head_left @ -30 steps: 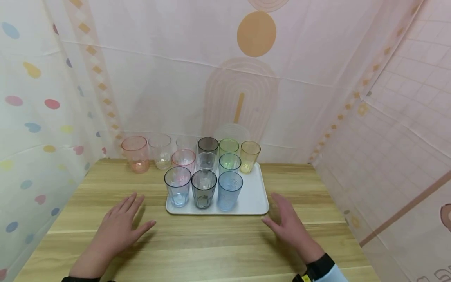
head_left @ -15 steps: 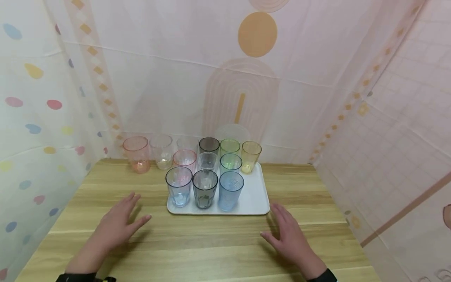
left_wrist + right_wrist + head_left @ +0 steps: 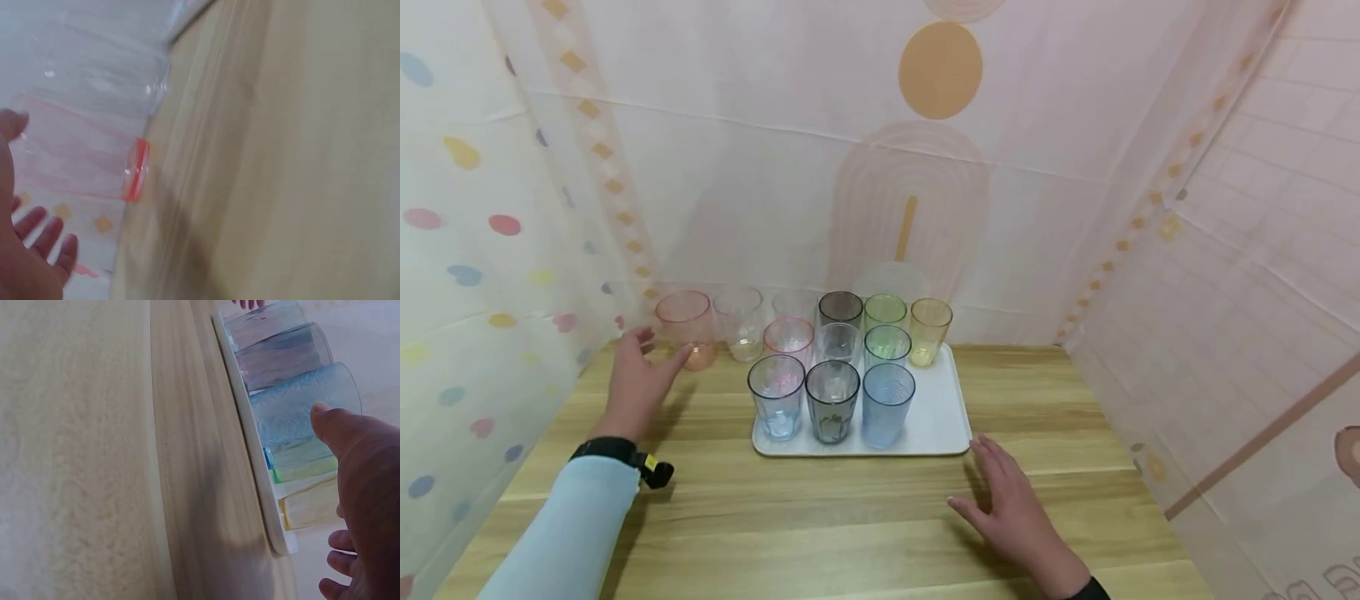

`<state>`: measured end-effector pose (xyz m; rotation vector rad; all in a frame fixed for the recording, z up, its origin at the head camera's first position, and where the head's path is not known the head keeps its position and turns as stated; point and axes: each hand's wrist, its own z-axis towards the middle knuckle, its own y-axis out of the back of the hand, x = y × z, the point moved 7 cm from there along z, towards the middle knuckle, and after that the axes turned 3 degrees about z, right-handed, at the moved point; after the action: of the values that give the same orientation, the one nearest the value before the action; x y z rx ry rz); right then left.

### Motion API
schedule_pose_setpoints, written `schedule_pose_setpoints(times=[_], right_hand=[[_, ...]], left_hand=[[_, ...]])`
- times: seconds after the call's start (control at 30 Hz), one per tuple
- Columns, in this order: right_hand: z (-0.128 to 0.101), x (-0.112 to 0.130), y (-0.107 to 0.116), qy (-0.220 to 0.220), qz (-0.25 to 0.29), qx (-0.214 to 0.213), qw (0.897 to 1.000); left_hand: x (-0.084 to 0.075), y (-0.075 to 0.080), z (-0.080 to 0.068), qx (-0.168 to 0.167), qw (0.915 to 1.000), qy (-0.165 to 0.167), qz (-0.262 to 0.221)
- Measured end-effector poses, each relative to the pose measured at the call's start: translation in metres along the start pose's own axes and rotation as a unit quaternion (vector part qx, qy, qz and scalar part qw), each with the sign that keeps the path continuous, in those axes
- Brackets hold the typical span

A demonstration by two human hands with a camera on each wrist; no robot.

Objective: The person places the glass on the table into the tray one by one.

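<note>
A pink glass (image 3: 688,329) stands upright on the table at the back left, beside a clear glass (image 3: 741,325). My left hand (image 3: 638,375) is at its near left side, thumb in front and fingers behind to the left. In the left wrist view, thumb and fingers are spread on either side of the pink glass (image 3: 78,150), not wrapped round it. My right hand (image 3: 1015,508) hovers by the front right corner of the white tray (image 3: 943,408), fingers relaxed and thumb apart, holding nothing.
Several glasses stand in rows on the tray: a light-blue one (image 3: 777,400), a grey one (image 3: 832,404) and a blue textured one (image 3: 888,408) in front, with green and a yellow one (image 3: 931,333) behind. A patterned curtain (image 3: 760,167) hangs right behind the table.
My left hand has moved forward from the table's left front to the pink glass. The right hand has drawn slightly back from the tray's right edge. The glasses have stayed put.
</note>
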<state>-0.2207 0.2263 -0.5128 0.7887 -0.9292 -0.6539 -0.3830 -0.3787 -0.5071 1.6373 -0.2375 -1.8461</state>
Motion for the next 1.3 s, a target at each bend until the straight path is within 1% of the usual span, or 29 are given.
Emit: schedule_pose_setpoints(times=[0.07, 0.17, 0.3, 0.5, 0.57, 0.67, 0.83, 0.97, 1.0, 1.1, 1.2, 1.3], right_hand=[[0.000, 0.000, -0.001, -0.004, 0.005, 0.003, 1.000], [0.000, -0.001, -0.003, -0.011, 0.010, 0.010, 1.000], [-0.001, -0.001, -0.005, -0.016, 0.014, 0.015, 1.000], [-0.003, 0.001, -0.002, -0.009, 0.004, 0.004, 1.000], [-0.003, 0.001, 0.000, -0.005, 0.002, -0.001, 1.000], [-0.004, 0.000, 0.002, -0.010, 0.005, 0.001, 1.000], [-0.002, -0.003, 0.005, -0.030, 0.025, 0.013, 0.999], [-0.001, -0.004, 0.010, -0.036, 0.060, 0.009, 0.997], [0.000, -0.004, 0.011, -0.037, 0.070, 0.007, 0.997], [0.001, -0.005, 0.013, -0.037, 0.094, 0.002, 0.995], [0.000, -0.004, 0.015, -0.033, 0.106, 0.002, 0.994], [0.000, -0.003, 0.015, -0.026, 0.113, 0.002, 0.993]], left_hand=[[-0.001, -0.001, 0.013, -0.004, 0.9997, -0.018, -0.012], [0.001, -0.001, 0.027, -0.006, 0.9987, -0.031, -0.041], [0.007, -0.001, 0.035, -0.002, 0.9980, -0.017, -0.061], [0.007, -0.002, 0.035, 0.001, 0.9984, 0.007, -0.057], [0.006, -0.002, 0.032, 0.001, 0.9982, 0.011, -0.060], [0.003, -0.002, 0.025, 0.006, 0.9978, 0.012, -0.065], [-0.005, -0.002, 0.010, 0.015, 0.9985, 0.001, -0.052], [-0.018, 0.003, -0.011, 0.020, 0.9995, -0.006, -0.023], [-0.023, 0.005, -0.018, 0.023, 0.9996, -0.007, -0.012], [-0.037, 0.014, -0.041, 0.029, 0.9992, -0.027, 0.008], [-0.049, 0.022, -0.069, 0.043, 0.9969, -0.065, 0.002], [-0.063, 0.025, -0.097, 0.064, 0.9915, -0.111, -0.024]])
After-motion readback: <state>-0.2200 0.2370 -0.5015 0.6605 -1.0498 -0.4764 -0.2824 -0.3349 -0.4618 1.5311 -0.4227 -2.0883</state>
